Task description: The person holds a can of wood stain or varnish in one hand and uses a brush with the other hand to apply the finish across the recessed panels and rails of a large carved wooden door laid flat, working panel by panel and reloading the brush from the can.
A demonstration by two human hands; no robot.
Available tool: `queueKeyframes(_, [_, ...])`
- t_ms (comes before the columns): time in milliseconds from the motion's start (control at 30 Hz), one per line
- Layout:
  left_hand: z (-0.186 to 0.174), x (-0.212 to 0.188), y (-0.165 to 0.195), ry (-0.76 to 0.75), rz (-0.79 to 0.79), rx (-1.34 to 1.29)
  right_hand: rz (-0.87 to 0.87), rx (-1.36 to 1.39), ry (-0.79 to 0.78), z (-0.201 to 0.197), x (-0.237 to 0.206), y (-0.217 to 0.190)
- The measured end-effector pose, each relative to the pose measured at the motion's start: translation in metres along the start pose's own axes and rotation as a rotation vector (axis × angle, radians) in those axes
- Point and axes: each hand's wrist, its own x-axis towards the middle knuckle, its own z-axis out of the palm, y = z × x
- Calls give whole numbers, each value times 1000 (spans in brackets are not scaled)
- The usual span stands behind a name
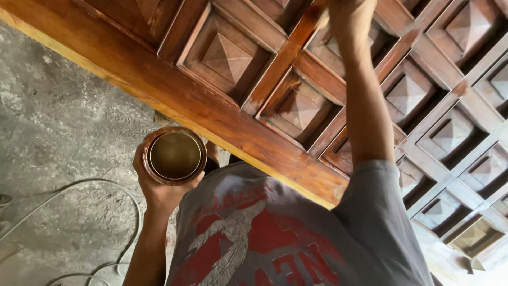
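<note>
My left hand (pixel 157 191) grips a round open tin (pixel 175 155) from below. The tin has a brown-stained rim and holds a dark olive-brown liquid. I hold it beside the near edge of a glossy reddish-brown wooden door (pixel 174 87) with raised pyramid panels. My right hand (pixel 349 17) reaches far across the door and rests on its lattice at the top edge of the view. A small pale bit shows at its left side. The fingers are cut off by the frame, so I cannot make out what they hold.
A grey concrete floor (pixel 58 127) lies to the left, with a thin pale cable (pixel 108 182) looping over it. My grey shirt with a red print (pixel 264 233) fills the lower middle. A pale panel (pixel 476 235) sits at the door's lower right.
</note>
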Motion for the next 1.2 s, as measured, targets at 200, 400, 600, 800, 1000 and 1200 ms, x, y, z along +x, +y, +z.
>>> queueKeyframes(200, [3, -6, -3, 4, -41, -62, -270, -306, -9, 9, -54, -118])
queueKeyframes(400, [2, -12, -7, 5, -33, -48, 235, 326, -402, 27, -131, -140])
queueKeyframes(600, [-2, -12, -7, -12, -14, -122, -283, 183, -117, 36, -159, -168])
queueKeyframes(800, [-11, -1, -15, -78, 54, -34, 238, 168, 113, 31, -183, -157])
queueKeyframes(1000, [-25, 22, -32, -111, 153, -75, -58, -72, 12, 31, -199, -170])
queueKeyframes(1200, [-50, 39, -40, -181, 174, -147, 494, 105, 55, 29, -199, -144])
